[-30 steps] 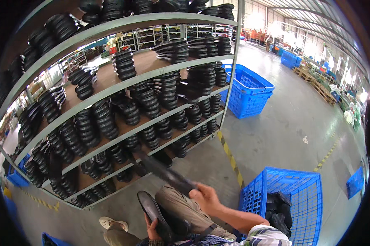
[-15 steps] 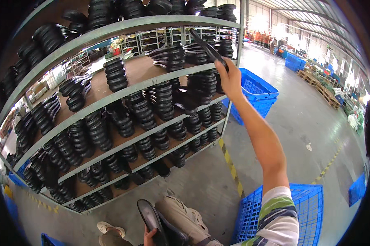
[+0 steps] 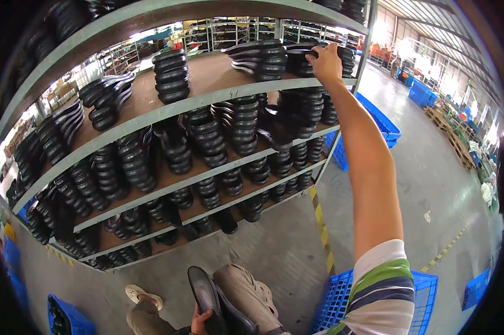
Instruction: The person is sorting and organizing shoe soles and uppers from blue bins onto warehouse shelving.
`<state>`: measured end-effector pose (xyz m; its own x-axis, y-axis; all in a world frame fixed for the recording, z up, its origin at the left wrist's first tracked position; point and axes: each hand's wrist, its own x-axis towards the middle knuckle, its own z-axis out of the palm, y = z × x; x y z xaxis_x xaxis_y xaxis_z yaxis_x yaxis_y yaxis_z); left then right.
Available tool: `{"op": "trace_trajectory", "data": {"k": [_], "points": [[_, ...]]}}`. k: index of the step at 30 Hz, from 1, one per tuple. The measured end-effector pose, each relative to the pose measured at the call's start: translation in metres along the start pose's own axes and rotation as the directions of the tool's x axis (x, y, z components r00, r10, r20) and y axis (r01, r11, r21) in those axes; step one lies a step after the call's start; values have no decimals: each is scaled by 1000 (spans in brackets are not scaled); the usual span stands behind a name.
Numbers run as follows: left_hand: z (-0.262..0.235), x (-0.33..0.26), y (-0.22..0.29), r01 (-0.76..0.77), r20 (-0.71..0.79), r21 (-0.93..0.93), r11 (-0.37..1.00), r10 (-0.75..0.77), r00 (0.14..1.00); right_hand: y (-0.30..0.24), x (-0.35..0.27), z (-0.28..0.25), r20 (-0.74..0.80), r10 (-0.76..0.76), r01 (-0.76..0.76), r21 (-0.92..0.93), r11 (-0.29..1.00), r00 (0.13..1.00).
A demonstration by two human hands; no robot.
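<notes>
My right hand [image 3: 326, 64] reaches out to the upper shelf, its fingers closed round the end of a black shoe sole [image 3: 302, 49] lying on top of a stack. Right beside it rises another stack of black soles [image 3: 270, 64], their pale edges fanned to the left. Low in the view, my left hand [image 3: 200, 320] grips a black shoe sole [image 3: 203, 290] with a grey inner face. A second dark sole [image 3: 233, 314] lies against it, next to my leg; how the fingers hold the two underneath is hidden.
The metal rack [image 3: 207, 103] carries several shelves of stacked black soles. Blue crates stand behind its right end [image 3: 383, 125], below my right arm [image 3: 333, 298] and at lower left [image 3: 67, 318]. Yellow-and-black tape [image 3: 322, 229] marks the floor. Wooden pallets [image 3: 450, 134] lie farther right.
My right hand has moved up and right in the view, and the sole it held raised and tilted now lies on the stack. The view has shifted; my left hand keeps its hold.
</notes>
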<state>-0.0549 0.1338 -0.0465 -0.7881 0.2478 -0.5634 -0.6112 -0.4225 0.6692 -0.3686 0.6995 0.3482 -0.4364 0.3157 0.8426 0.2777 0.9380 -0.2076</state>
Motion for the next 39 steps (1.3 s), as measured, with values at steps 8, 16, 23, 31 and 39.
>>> {"op": "trace_trajectory", "data": {"k": [8, 16, 23, 31, 39], "points": [[-13, -5, -6, -53, -38, 103, 993, 57, 998, 24, -13, 42, -152, -29, 40, 68, 997, 988], [12, -18, 26, -74, -39, 41, 996, 76, 996, -43, -205, -37, 106, -98, 17, 590, 807, 989], [29, -29, 29, -200, 88, 54, 978, 195, 977, -102, -475, -163, 858, -243, -532, 478, 699, 452], [41, -61, 28, -381, 142, 147, 913, 362, 921, -167, -553, -226, 678, -361, -368, 683, 631, 640], [45, -78, 31, -548, 184, 511, 662, 539, 822, -176, -566, -228, 708, -356, -460, 682, 568, 610]]}}
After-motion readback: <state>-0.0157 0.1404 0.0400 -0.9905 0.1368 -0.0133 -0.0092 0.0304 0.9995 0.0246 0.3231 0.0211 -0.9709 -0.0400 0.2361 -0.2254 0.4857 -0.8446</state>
